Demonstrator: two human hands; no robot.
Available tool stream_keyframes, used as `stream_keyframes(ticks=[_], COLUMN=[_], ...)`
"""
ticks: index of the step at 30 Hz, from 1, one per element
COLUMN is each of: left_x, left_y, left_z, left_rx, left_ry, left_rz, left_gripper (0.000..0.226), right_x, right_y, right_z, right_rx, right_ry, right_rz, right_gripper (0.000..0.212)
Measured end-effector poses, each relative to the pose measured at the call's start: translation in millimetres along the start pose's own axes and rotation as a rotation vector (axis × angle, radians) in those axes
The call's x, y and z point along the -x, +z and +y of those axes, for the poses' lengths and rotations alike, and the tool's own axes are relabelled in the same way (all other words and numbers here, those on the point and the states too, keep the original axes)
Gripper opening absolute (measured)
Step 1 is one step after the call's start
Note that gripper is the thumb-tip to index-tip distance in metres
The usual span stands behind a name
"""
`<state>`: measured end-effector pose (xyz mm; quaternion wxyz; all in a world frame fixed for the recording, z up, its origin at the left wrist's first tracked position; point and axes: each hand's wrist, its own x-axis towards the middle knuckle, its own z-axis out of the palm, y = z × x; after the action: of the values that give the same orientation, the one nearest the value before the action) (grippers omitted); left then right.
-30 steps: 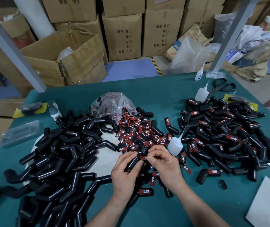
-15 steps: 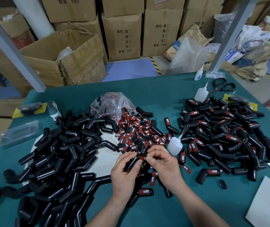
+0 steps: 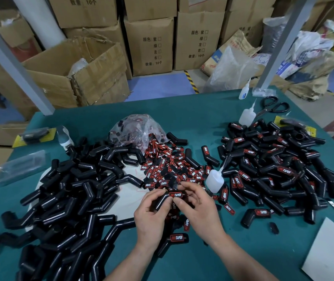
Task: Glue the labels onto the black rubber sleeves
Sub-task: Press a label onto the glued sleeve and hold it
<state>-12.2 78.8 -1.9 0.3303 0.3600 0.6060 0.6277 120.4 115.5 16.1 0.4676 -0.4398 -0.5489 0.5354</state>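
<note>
both hands hold one bent black rubber sleeve [image 3: 162,202] over the middle of the green table [image 3: 202,118], toward its near edge
the left hand [image 3: 152,217] wraps curled fingers round the sleeve's lower leg; the right hand [image 3: 199,210] pinches the upper end between thumb [image 3: 179,204] and forefinger, where a red-and-black "taper" label [image 3: 175,194] lies on the sleeve, its other fingers loosely spread and half open. just beyond the hands lies a pile of loose labels [image 3: 168,167], with a white squeeze bottle [image 3: 214,181] at its right side. a heap of bare black sleeves [image 3: 64,191] spreads toward the left edge, a heap of labelled sleeves [image 3: 273,169] toward the right edge
</note>
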Motion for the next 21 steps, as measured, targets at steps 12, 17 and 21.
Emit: stream_keyframes(ticks=[12,17,21], left_x=[2.6,2.6,2.5], left_y=[1.7,0.3,-0.6], left_z=[0.8,-1.0,-1.9], left_rx=[0.0,0.013,0.035], left_ry=[0.042,0.045,0.027], left_rz=[-0.001,-0.017,-0.033], left_gripper=[0.037,0.032,0.024], right_x=[-0.4,0.1,0.8], right_y=[-0.1,0.5,0.4], right_z=[3.5,3.5,3.0], right_rx=[-0.107,-0.147,-0.181], right_ry=[0.056,0.068,0.078], right_rz=[0.037,0.035,0.036], right_gripper=[0.043,0.051,0.044])
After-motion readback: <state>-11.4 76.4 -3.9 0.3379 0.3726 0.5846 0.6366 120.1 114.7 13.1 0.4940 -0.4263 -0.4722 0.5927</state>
